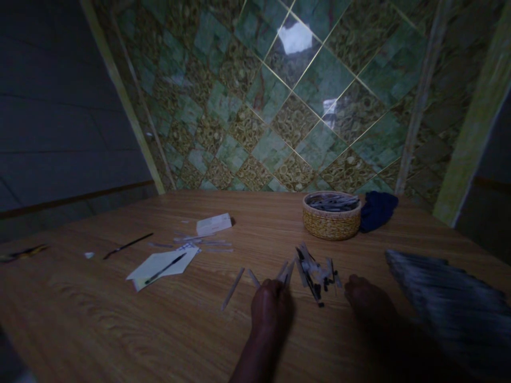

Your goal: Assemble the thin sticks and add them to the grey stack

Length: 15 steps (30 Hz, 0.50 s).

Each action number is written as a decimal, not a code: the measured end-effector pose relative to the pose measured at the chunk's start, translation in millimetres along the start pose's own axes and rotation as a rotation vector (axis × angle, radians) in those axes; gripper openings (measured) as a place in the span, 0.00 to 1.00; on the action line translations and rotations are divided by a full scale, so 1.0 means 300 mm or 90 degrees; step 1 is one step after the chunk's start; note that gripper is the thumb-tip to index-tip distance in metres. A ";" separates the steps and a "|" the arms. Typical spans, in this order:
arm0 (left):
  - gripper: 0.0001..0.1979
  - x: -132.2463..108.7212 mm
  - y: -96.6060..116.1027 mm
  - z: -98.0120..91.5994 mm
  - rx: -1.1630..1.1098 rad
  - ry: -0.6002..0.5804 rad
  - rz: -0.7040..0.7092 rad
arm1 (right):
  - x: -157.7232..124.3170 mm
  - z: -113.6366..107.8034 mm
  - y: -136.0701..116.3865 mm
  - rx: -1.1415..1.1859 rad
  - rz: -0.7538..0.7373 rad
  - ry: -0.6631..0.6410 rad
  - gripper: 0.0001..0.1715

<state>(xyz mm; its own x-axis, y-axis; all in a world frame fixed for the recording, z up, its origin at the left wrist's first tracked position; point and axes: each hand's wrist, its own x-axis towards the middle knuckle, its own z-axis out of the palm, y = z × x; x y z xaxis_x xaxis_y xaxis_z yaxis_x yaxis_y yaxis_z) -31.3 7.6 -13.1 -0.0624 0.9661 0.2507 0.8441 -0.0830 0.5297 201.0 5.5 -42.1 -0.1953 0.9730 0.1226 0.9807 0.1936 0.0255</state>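
Observation:
My left hand rests on the wooden table, fingers curled round a thin pale stick that pokes out toward the pile. My right hand lies in shadow just right of it, knuckles up; its fingers are too dark to read. Between and just beyond the hands is a small pile of pen parts, pale tubes and dark pieces. Two loose pale tubes lie left of my left hand.
A woven basket holding dark sticks stands at the back right, a dark blue cloth beside it. At the left lie white papers with a pen, a small white box and a dark tool. A blurred grey striped cloth covers the right. Green tiled wall behind.

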 end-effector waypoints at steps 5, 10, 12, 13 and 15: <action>0.09 0.017 -0.024 -0.025 0.036 -0.009 -0.038 | -0.023 0.084 0.003 0.005 -0.042 0.142 0.18; 0.09 0.013 -0.005 -0.029 0.099 -0.037 -0.038 | -0.034 0.152 -0.002 0.063 -0.092 0.319 0.14; 0.10 0.009 0.007 -0.032 0.147 -0.050 -0.032 | -0.037 0.157 -0.009 0.101 -0.103 0.346 0.14; 0.11 0.006 0.012 -0.033 0.170 -0.058 -0.030 | -0.039 0.156 -0.013 0.114 -0.108 0.356 0.15; 0.11 0.001 0.015 -0.032 0.210 -0.076 -0.027 | -0.043 0.150 -0.021 0.128 -0.125 0.376 0.16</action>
<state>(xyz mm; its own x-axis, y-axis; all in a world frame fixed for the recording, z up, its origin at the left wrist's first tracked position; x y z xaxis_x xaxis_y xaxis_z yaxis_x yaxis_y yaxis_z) -32.6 5.2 -2.6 -0.0545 0.9903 0.1274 0.9700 0.0223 0.2420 197.4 -2.5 -88.4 -0.2829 0.6952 0.6608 0.8963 0.4368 -0.0758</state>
